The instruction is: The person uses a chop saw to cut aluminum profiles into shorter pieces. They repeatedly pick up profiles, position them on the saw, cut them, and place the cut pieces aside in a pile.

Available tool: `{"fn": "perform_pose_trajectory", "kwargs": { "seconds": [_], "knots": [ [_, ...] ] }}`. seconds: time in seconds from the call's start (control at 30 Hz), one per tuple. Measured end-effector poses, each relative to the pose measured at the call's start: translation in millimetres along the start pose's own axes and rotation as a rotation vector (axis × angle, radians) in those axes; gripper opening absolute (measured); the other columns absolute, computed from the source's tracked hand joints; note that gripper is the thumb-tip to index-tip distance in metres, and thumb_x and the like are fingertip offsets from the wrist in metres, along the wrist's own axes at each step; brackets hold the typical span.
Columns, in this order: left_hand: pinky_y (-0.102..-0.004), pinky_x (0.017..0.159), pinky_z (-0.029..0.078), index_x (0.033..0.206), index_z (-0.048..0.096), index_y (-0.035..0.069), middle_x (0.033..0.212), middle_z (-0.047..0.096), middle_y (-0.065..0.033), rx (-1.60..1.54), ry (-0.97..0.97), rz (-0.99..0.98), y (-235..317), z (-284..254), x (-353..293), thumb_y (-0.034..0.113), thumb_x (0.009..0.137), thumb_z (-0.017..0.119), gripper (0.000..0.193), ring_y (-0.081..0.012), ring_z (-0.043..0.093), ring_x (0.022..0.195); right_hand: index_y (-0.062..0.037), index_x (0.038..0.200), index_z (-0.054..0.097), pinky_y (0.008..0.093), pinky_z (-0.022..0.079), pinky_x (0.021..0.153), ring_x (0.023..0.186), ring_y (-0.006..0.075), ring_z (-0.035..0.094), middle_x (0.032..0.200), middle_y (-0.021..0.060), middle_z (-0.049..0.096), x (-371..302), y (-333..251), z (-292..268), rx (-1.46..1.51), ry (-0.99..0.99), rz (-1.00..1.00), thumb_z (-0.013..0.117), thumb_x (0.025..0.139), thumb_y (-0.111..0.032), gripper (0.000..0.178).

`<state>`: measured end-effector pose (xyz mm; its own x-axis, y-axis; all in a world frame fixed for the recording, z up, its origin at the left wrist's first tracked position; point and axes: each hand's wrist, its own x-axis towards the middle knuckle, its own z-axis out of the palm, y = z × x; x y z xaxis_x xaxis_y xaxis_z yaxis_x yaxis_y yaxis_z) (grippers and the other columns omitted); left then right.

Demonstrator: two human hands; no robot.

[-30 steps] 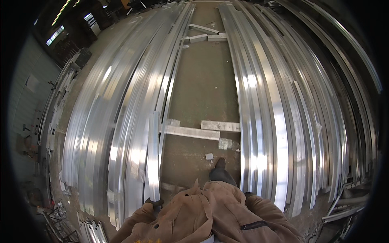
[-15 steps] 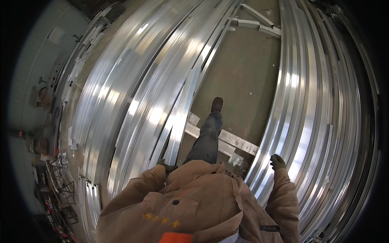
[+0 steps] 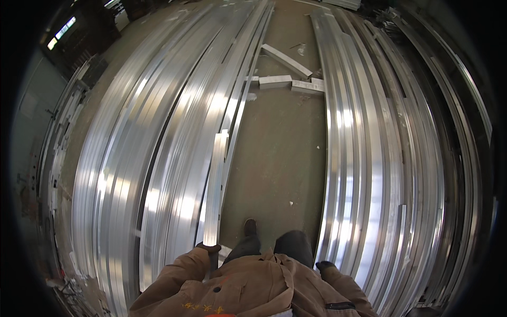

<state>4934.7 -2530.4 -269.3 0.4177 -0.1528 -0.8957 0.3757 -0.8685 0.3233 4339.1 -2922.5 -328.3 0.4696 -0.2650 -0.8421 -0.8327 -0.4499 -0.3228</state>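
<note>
My left hand (image 3: pixel 208 248), in a dark glove, is closed round the near end of a long, shiny aluminium profile (image 3: pixel 213 195). This profile points forward along the inner edge of the left stack of aluminium profiles (image 3: pixel 174 158). My right hand (image 3: pixel 325 266), also gloved, hangs low at my side beside the right stack of profiles (image 3: pixel 346 174). Its fingers look loosely curled, with nothing visible in them. Brown sleeves cover both my arms.
Between the stacks runs a strip of grey-green floor (image 3: pixel 272 158), where my feet are. Farther ahead, short pale beams (image 3: pixel 275 81) lie across it, with another beam (image 3: pixel 287 61) slanting behind them. A wall (image 3: pixel 37 98) stands at the far left.
I have stepped forward between the stacks, and the cross beams ahead look closer. The profile in my left hand now shows its far end. My right hand has dropped lower, nearer my body.
</note>
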Motion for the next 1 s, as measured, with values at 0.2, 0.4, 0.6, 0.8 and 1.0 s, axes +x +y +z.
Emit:
{"fn": "perform_pose_trajectory", "kwargs": {
  "seconds": [0.2,0.4,0.6,0.8,1.0],
  "knots": [
    [-0.0519,0.102,0.066,0.142,0.084,0.005,0.129,0.089,-0.0174,0.039,0.02,0.027,219,-44,91,0.053,0.081,0.107,0.081,-0.031,0.083,0.115,0.0002,0.147,0.082,0.0444,0.066,0.09,0.1,0.0262,0.082,0.118,0.0143,0.089,148,-46,-207,0.919,0.33,0.312,0.085,0.108,-0.057,0.069],
    [-0.0517,0.102,0.065,0.143,0.084,0.004,0.129,0.089,-0.0174,0.036,0.041,-0.04,439,-33,153,0.053,0.08,0.108,0.082,-0.031,0.082,0.116,-0.0029,0.15,0.082,0.0548,0.063,0.106,0.118,0.0397,0.083,0.138,0.0203,0.087,329,-44,-406,0.424,-0.075,0.322,0.069,0.113,-0.063,0.071],
    [-0.0516,0.103,0.065,0.143,0.084,0.004,0.13,0.089,-0.0175,0.001,0.014,-0.058,692,4,178,0.053,0.08,0.108,0.083,-0.031,0.082,0.116,-0.0083,0.143,0.084,0.0516,0.065,0.098,0.096,0.0291,0.085,0.128,0.0113,0.09,463,-30,-740,0.16,-0.081,0.466,0.056,0.119,-0.055,0.06],
    [-0.0514,0.103,0.065,0.144,0.084,0.004,0.13,0.089,-0.0175,-0.035,-0.001,-0.033,927,9,250,0.053,0.08,0.108,0.084,-0.0309,0.082,0.117,-0.0076,0.158,0.079,0.0484,0.061,0.109,0.125,0.0338,0.079,0.142,0.0181,0.085,602,-18,-1086,0.563,0.481,0.098,0.082,0.106,-0.061,0.074],
    [-0.0513,0.104,0.065,0.144,0.084,0.004,0.131,0.089,-0.0176,-0.004,-0.022,-0.073,1157,-23,390,0.053,0.079,0.108,0.085,-0.0309,0.082,0.118,-0.0032,0.147,0.081,0.0513,0.068,0.084,0.093,0.0307,0.085,0.12,0.0129,0.089,747,-30,-1337,0.593,0.477,0.237,0.078,0.113,-0.056,0.063]
  ]
}}
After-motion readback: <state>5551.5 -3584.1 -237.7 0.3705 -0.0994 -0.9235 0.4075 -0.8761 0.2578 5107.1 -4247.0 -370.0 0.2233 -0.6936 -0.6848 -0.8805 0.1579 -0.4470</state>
